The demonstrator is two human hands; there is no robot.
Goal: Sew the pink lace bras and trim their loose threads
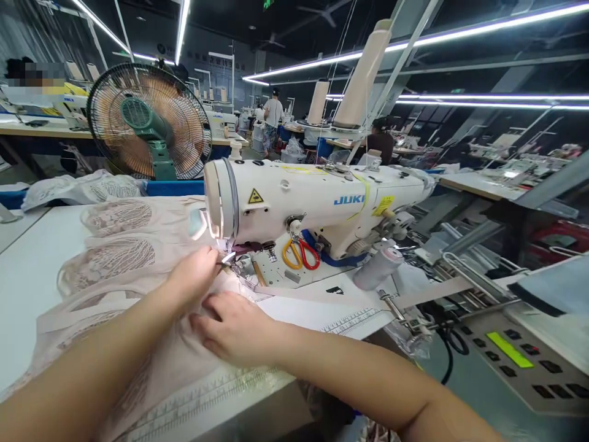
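Note:
My left hand (pixel 197 275) is closed right beside the needle area of a white sewing machine (pixel 294 196). A small shiny metal piece shows at its fingertips; whether the hand holds it I cannot tell. Just in front, my right hand (pixel 239 325) has its fingers bent down onto pale pink fabric (pixel 184 350), which bunches under them. The fabric has lace panels (pixel 110 255) spread to the left. A pale strip of tape (pixel 322 296) runs from the right toward the needle area, through a metal guide (pixel 400 313).
Scissors with yellow and red handles (pixel 301 253) lie on the machine bed near a thread cone (pixel 380 267). A control panel (pixel 515 356) is at the right. Behind the table stands a large fan (pixel 150 123). Printed rulers (pixel 197 399) line the front edge. Other people are farther back.

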